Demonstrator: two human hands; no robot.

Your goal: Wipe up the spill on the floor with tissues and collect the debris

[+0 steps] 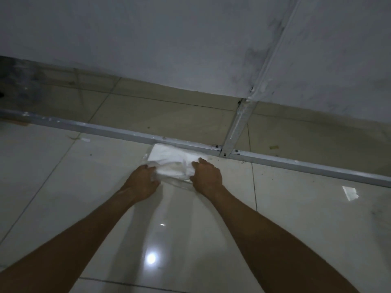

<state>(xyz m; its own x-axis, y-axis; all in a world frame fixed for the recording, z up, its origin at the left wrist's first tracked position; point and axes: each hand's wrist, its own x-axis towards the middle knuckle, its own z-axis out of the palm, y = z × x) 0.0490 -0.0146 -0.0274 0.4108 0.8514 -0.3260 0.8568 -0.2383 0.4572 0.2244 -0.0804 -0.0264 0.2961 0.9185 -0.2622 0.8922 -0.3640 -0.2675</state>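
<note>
Both our forearms reach out over the glossy floor (296, 240) to the tissue pack (169, 160), which lies flat against the near side of the metal rail (105, 132), long axis along it. Our left hand (143, 179) pinches its clear wrapper at one end, our right hand (208, 176) curls onto the other; the pack lies between them, equally near both.

tissue pack (171, 159) on floor (296, 218) | against rail (118, 132) | wall (169, 39) behind
</note>
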